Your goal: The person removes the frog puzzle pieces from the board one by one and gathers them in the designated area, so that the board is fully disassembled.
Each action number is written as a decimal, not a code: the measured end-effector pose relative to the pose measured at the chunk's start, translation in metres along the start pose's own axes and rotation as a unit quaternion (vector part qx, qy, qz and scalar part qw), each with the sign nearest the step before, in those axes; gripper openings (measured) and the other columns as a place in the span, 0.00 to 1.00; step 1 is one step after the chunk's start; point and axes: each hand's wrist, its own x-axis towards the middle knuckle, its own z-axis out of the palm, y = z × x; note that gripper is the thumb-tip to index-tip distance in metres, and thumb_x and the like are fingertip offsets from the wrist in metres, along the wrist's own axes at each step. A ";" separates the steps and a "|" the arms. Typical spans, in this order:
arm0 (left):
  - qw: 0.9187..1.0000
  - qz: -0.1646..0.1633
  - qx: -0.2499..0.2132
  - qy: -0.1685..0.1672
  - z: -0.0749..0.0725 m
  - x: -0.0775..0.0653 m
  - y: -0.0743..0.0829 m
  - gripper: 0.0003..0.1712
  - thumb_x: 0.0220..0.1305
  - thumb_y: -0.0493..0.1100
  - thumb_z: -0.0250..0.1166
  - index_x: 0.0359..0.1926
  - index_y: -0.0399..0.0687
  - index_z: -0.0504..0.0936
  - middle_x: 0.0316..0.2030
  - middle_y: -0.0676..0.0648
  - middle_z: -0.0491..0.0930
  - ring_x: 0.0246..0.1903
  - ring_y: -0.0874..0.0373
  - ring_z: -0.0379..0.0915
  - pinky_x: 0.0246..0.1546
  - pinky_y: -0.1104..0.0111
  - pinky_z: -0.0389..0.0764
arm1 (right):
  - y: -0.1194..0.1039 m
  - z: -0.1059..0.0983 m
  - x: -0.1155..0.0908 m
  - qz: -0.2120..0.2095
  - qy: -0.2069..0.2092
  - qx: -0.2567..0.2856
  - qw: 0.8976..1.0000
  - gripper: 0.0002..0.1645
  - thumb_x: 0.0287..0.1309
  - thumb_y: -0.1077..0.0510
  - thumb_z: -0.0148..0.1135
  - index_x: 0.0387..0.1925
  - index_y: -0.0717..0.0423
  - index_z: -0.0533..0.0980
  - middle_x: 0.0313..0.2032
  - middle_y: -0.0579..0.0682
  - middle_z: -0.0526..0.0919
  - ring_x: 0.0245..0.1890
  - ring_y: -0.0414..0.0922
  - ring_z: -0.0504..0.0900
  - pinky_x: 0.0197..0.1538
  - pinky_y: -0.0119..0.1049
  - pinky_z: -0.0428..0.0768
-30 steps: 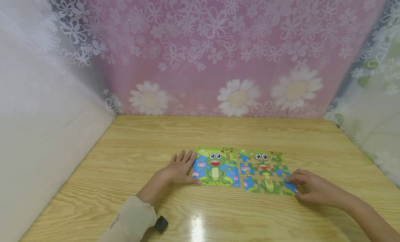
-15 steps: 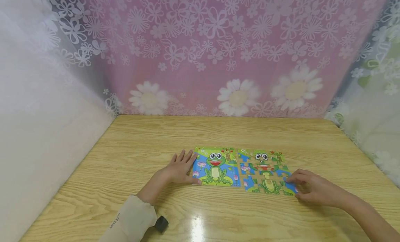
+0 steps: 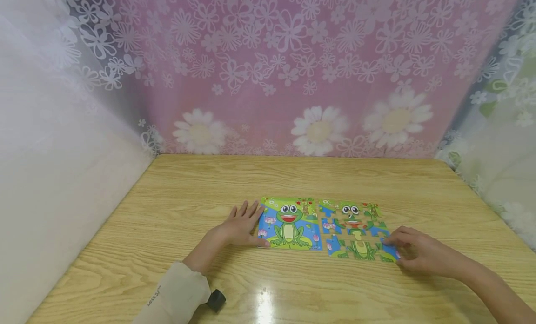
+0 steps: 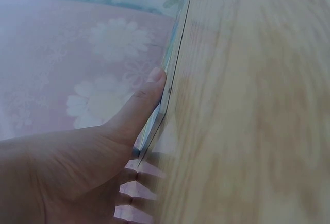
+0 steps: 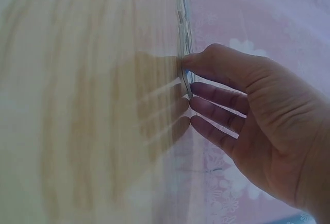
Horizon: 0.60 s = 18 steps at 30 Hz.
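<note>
In the head view a complete frog picture board (image 3: 289, 231) lies flat on the table. My left hand (image 3: 240, 227) rests at its left edge with fingers spread, the thumb over the near left corner. In the left wrist view that thumb (image 4: 149, 82) lies along the board's edge (image 4: 164, 105). To the right lies a matching frog jigsaw puzzle (image 3: 363, 250), its pieces set apart by narrow gaps. My right hand (image 3: 423, 252) pinches the near right corner puzzle piece (image 3: 388, 255) between thumb and fingers. In the right wrist view the thumb (image 5: 196, 62) touches the piece's near edge.
Both pictures lie side by side on a wood-grain table (image 3: 268, 175). A pink flowered curtain (image 3: 268, 82) hangs behind the far edge, with pale cloth (image 3: 63, 152) along the left side. A small black object (image 3: 216, 300) sits by the left sleeve (image 3: 176, 291).
</note>
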 end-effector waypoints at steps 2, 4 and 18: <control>1.000 0.000 -0.004 0.000 0.000 -0.001 0.000 0.61 0.51 0.73 0.57 0.72 0.44 0.40 0.70 0.41 0.35 0.67 0.40 0.26 0.62 0.46 0.35 | -0.001 -0.002 0.000 0.010 -0.006 0.013 1.000 0.20 0.47 0.61 0.70 0.44 0.53 0.77 0.41 0.40 0.72 0.35 0.35 0.72 0.33 0.32 0.75; 1.000 -0.001 -0.005 0.000 0.000 -0.001 0.000 0.61 0.50 0.73 0.56 0.72 0.44 0.40 0.70 0.41 0.35 0.67 0.41 0.26 0.62 0.46 0.35 | -0.003 -0.005 0.001 0.018 -0.008 0.019 1.000 0.19 0.49 0.61 0.69 0.45 0.53 0.76 0.41 0.41 0.72 0.36 0.36 0.72 0.33 0.33 0.75; 0.999 0.000 -0.042 0.020 -0.002 0.005 -0.007 0.54 0.57 0.70 0.52 0.72 0.43 0.43 0.70 0.40 0.39 0.67 0.43 0.33 0.63 0.48 0.40 | 0.016 -0.040 0.029 0.098 0.004 -0.048 0.994 0.18 0.52 0.65 0.65 0.47 0.60 0.75 0.44 0.54 0.72 0.39 0.53 0.74 0.35 0.47 0.76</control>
